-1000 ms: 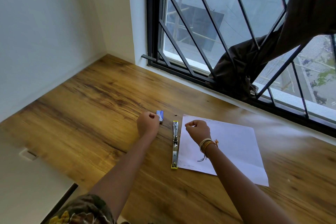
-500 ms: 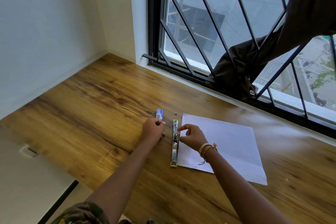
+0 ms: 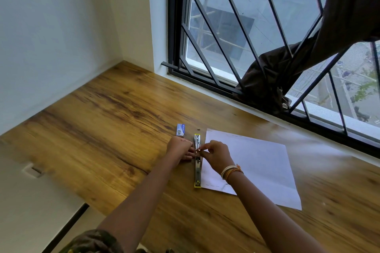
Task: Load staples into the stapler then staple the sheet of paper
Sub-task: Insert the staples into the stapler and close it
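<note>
Paper (image 3: 257, 162) flanks the opened stapler (image 3: 197, 162); right hand (image 3: 218, 155) pinches staples, left hand (image 3: 181, 148) curled alongside.

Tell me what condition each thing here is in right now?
stapler: lying opened out flat on the wooden table, left of the paper.
sheet of paper: flat on the table, no hand on it.
staple box: on the table beyond the left hand.
left hand: fingers against the stapler's left side.
right hand: pinching something small over the stapler, probably staples.
</note>
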